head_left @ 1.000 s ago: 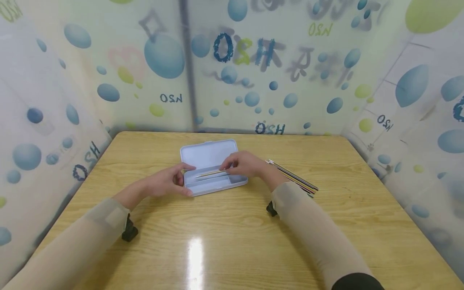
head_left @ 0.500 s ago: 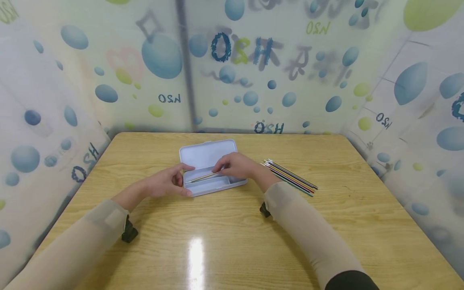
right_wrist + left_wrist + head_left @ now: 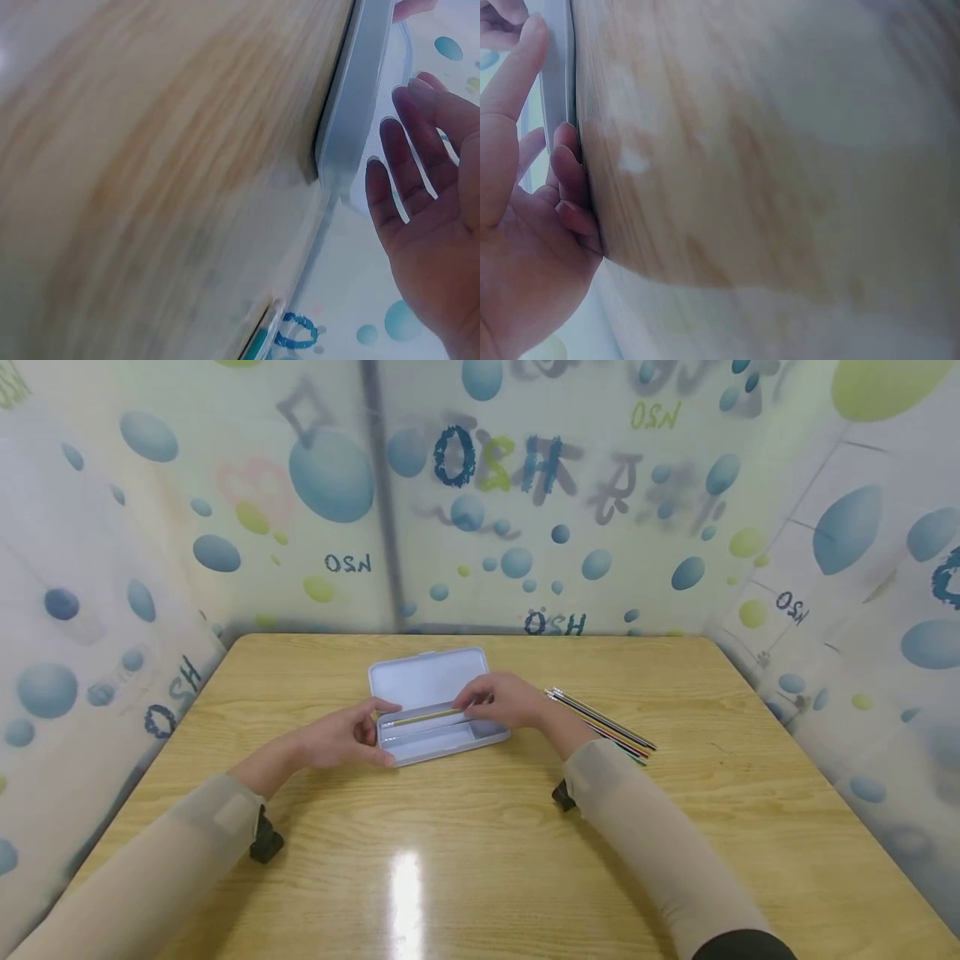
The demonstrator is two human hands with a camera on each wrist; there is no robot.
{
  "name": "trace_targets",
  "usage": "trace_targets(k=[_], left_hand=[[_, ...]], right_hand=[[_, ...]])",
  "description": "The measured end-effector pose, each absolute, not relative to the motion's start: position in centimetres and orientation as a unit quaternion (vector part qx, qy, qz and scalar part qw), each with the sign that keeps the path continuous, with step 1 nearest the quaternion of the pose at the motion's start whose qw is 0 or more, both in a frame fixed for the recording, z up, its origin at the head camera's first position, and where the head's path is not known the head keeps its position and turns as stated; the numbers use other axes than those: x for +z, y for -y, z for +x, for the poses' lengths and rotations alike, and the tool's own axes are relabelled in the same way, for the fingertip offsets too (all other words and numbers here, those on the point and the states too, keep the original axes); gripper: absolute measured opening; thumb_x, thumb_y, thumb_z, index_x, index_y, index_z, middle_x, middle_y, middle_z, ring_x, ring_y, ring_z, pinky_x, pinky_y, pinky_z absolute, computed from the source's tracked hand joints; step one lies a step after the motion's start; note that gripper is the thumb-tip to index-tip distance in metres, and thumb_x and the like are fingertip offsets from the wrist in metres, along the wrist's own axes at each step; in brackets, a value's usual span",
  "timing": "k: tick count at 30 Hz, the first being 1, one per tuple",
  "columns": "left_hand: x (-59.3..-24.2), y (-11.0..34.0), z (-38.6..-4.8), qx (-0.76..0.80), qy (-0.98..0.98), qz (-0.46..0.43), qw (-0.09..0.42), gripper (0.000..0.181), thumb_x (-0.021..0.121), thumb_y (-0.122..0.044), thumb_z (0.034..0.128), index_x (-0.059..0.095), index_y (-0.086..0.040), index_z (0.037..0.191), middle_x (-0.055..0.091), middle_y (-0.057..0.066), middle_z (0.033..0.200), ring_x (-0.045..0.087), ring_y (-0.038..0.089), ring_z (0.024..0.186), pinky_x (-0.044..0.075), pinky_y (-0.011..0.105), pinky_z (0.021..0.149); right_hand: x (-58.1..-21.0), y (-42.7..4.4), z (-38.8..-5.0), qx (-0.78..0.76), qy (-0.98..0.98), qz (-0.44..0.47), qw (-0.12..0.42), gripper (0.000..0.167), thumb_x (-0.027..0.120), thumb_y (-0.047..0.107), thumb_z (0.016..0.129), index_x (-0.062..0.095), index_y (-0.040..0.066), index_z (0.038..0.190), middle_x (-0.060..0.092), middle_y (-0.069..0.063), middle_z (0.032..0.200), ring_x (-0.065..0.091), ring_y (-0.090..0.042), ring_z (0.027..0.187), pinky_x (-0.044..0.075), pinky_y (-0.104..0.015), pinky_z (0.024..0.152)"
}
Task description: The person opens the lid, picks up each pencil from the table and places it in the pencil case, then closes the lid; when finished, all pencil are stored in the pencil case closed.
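Observation:
A pale blue pencil case lies with its lid raised. My left hand grips its left end, thumb at the front corner and a finger at the back near the hinge. In the long rear compartment lies a yellow pencil. My right hand is over the case's right part, fingertips close to that pencil's right end. The right wrist view shows the fingers loosely extended, thumb near the index finger, and no pencil visible between them.
Several thin pencils lie side by side on the wooden table, to the right of the case and partly behind my right forearm. Patterned curtain-like walls stand beyond the table's back and sides.
The yellow pencil has come down from a tilted position in the right hand to lie along the rear compartment. The right hand has shifted left, then back right. The left hand stays put.

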State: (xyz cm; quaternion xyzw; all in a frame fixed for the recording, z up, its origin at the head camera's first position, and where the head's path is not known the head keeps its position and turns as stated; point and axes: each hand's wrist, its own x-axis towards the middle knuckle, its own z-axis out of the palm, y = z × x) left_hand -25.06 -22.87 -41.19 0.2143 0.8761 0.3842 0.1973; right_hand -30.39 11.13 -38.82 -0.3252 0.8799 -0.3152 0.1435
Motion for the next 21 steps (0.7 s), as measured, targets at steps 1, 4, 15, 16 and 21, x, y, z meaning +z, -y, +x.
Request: trace_targets(k=[1, 4, 15, 16, 21], left_hand=[[-41.2, 22.9, -25.0, 0.385, -0.876, 0.214, 0.197, 0.09, 0.091, -0.033, 0.0935, 0.042, -0.011, 0.165, 0.057, 0.01, 0.107, 0.053, 0.022, 0.094, 0.047, 0.027, 0.081], [-41.2, 22.8, -25.0, 0.386, -0.875, 0.214, 0.197, 0.09, 0.091, -0.032, 0.0935, 0.041, -0.011, 0.166, 0.058, 0.011, 0.108, 0.053, 0.022, 0.094, 0.047, 0.027, 0.08], [-40.9, 22.7, -24.9, 0.384, -0.877, 0.213, 0.198, 0.09, 0.091, -0.031, 0.0935, 0.042, -0.01, 0.165, 0.058, 0.011, 0.108, 0.053, 0.023, 0.096, 0.047, 0.027, 0.082], [-40.9, 22.7, -24.9, 0.384, -0.877, 0.213, 0.198, 0.09, 0.091, -0.031, 0.0935, 0.042, -0.01, 0.165, 0.058, 0.01, 0.107, 0.053, 0.023, 0.096, 0.047, 0.027, 0.082], [-40.9, 22.7, -25.0, 0.385, -0.876, 0.213, 0.198, 0.089, 0.091, -0.031, 0.0935, 0.042, -0.011, 0.165, 0.057, 0.01, 0.107, 0.053, 0.023, 0.095, 0.046, 0.026, 0.081]], right_hand=[[-38.8, -11.5, -30.3, -0.32, -0.88, -0.321, 0.142, 0.021, 0.071, 0.016, 0.108, 0.082, 0.015, 0.125, 0.078, 0.0, 0.13, 0.069, -0.019, 0.117, 0.056, -0.04, 0.107], [-38.6, -12.9, -30.0, -0.335, -0.879, -0.311, 0.136, 0.021, 0.072, 0.017, 0.107, 0.081, 0.014, 0.125, 0.079, 0.0, 0.127, 0.069, -0.019, 0.115, 0.056, -0.04, 0.105], [-37.9, -19.2, -28.5, -0.347, -0.895, -0.253, 0.117, 0.026, 0.074, 0.024, 0.107, 0.08, 0.015, 0.13, 0.079, 0.001, 0.124, 0.069, -0.021, 0.106, 0.057, -0.039, 0.092], [-37.8, -19.8, -28.3, -0.345, -0.898, -0.247, 0.115, 0.026, 0.074, 0.025, 0.107, 0.08, 0.015, 0.131, 0.079, 0.001, 0.124, 0.068, -0.02, 0.105, 0.057, -0.038, 0.091], [-37.6, -22.7, -27.6, -0.343, -0.907, -0.222, 0.101, 0.027, 0.074, 0.026, 0.107, 0.08, 0.016, 0.131, 0.079, 0.0, 0.126, 0.068, -0.021, 0.106, 0.056, -0.039, 0.093]])
